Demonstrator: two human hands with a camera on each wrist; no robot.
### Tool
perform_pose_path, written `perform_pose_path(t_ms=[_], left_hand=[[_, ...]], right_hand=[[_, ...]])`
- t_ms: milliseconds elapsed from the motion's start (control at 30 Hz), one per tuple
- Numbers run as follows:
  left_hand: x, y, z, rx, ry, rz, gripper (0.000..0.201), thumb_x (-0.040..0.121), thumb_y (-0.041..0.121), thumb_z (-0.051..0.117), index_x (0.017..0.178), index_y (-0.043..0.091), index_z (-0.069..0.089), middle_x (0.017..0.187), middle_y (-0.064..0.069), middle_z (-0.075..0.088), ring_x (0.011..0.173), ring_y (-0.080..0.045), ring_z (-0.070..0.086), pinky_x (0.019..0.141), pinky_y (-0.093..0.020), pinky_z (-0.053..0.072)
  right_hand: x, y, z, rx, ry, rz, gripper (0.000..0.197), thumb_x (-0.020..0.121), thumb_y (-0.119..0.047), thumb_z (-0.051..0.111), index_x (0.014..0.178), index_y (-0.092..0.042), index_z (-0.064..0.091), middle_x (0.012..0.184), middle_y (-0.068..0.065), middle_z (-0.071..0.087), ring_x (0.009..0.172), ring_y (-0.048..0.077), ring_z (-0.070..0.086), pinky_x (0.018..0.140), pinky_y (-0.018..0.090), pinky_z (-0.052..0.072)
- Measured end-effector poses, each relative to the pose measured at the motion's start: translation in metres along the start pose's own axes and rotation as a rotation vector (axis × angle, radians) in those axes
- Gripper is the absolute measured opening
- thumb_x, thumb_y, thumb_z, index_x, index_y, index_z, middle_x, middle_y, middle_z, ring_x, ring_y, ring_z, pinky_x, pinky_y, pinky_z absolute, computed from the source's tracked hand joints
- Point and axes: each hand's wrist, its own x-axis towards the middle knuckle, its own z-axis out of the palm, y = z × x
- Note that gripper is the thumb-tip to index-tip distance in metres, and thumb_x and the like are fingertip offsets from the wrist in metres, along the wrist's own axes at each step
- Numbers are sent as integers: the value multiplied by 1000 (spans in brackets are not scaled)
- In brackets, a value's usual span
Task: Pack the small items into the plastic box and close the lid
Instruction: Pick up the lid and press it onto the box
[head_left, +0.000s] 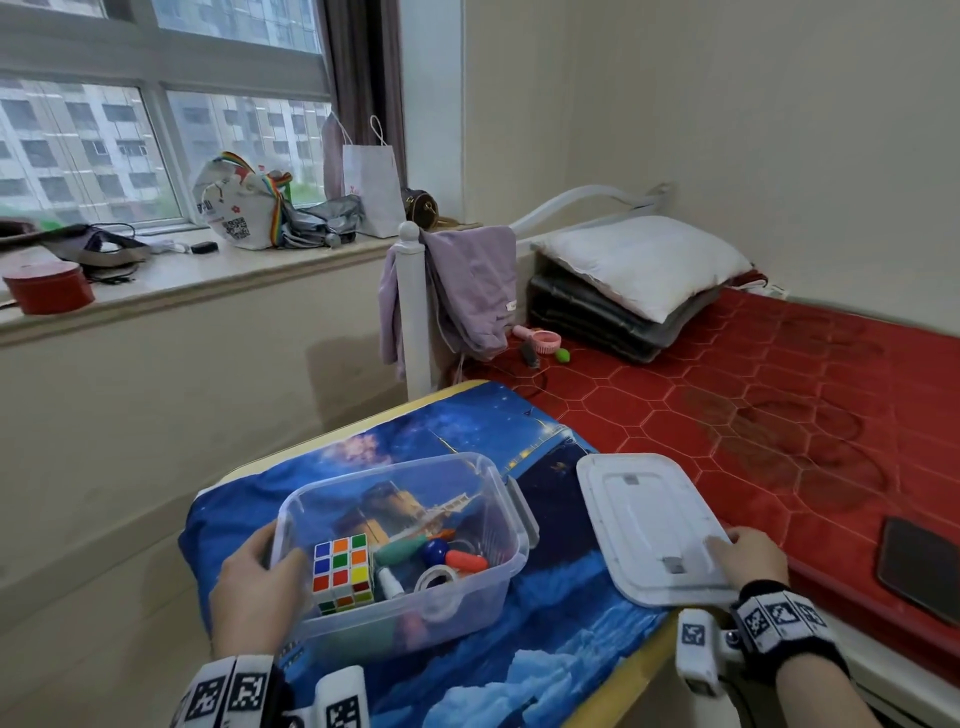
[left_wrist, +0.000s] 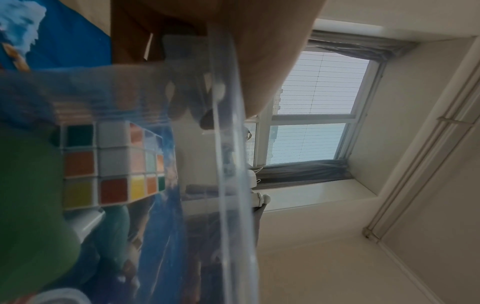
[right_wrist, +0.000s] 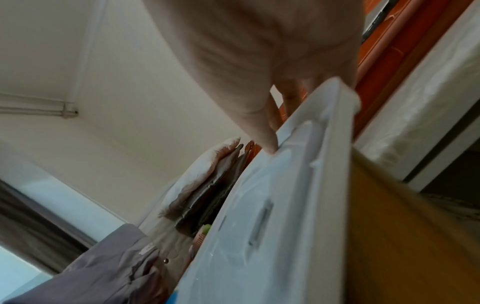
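A clear plastic box (head_left: 483, 597) stands open on the blue-printed table top (head_left: 545, 670). Inside lie a colour cube (head_left: 343, 571), a tape ring (head_left: 435, 577), a blue ball (head_left: 435, 551), an orange piece (head_left: 466, 561) and a teal piece (head_left: 400, 552). My left hand (head_left: 260, 587) grips the box's near left rim, thumb inside; the left wrist view shows the cube (left_wrist: 109, 164) through the wall. The white lid (head_left: 649, 525) lies flat to the right. My right hand (head_left: 748, 558) pinches its near right edge, thumb (right_wrist: 259, 123) on top, fingers beneath.
A red mattress (head_left: 779, 395) lies right of the table, with a dark phone (head_left: 922, 566) near the lid, a pillow (head_left: 639, 260) on folded bedding, and a pink fan (head_left: 540, 343). A windowsill (head_left: 208, 270) with bags and a red tin runs along the left.
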Motion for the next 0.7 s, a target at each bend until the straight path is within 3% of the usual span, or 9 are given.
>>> perform_pose_path(t_ms=[133,233,300,333,400,467,500,567,700], left_hand=[[2,0,0,-62,-3,11,16,96,23,53,86,26,66,92,-14,71,87,-32,68,82,-51,56],[3,5,1,-123,-15,-28,29,98,33,51,83,14,68,89,-17,70,87,-33,68,82,-50,55],[5,8,5,-144,-8,-46,39,97,37,50,87,3,68,89,-23,69,84,-33,66,79,-47,53],[7,9,8,-140,-3,-57,44,97,39,49,88,1,68,90,-25,69,84,-34,65,80,-48,52],[10,10,13,-124,12,-77,52,95,46,45,87,0,68,90,-27,69,89,-39,65,85,-54,51],[13,10,16,-124,16,-83,55,96,48,41,93,0,69,96,-24,69,98,-46,64,87,-53,51],[14,9,17,-136,11,-85,54,98,46,40,96,0,68,98,-23,68,99,-46,63,86,-51,50],[16,9,16,-211,-31,-102,49,98,46,41,94,5,68,101,-27,69,91,-42,65,87,-53,51],[12,12,5,-455,-175,-274,58,94,60,43,105,11,71,102,-13,74,94,-28,66,91,-45,50]], right_hand=[[-17,-21,-25,102,111,21,29,93,-5,45,115,2,63,113,28,66,105,43,59,88,43,48],[-49,-65,-51,259,247,-184,22,97,-7,43,115,0,53,107,30,65,95,42,61,79,42,47],[-79,-102,-67,373,247,-419,19,97,-7,44,115,-6,50,101,17,64,78,26,62,69,28,48],[-94,-120,-71,412,231,-541,20,97,-5,46,115,-7,51,99,10,63,73,14,61,64,15,47],[-121,-148,-73,410,213,-758,24,95,-4,51,118,-10,56,98,2,65,73,8,61,62,1,43],[-141,-166,-62,345,196,-946,28,91,-3,56,116,-16,60,95,-4,69,77,10,64,67,8,46],[-150,-171,-51,302,192,-1036,29,88,-3,58,113,-18,63,92,-4,71,76,13,66,69,17,51],[-166,-175,-26,203,179,-1211,34,78,-2,60,107,-18,68,92,0,75,81,19,69,70,30,57],[-191,-170,14,-16,82,-1494,35,66,-7,64,98,-20,71,101,-6,75,96,12,69,80,25,56]])
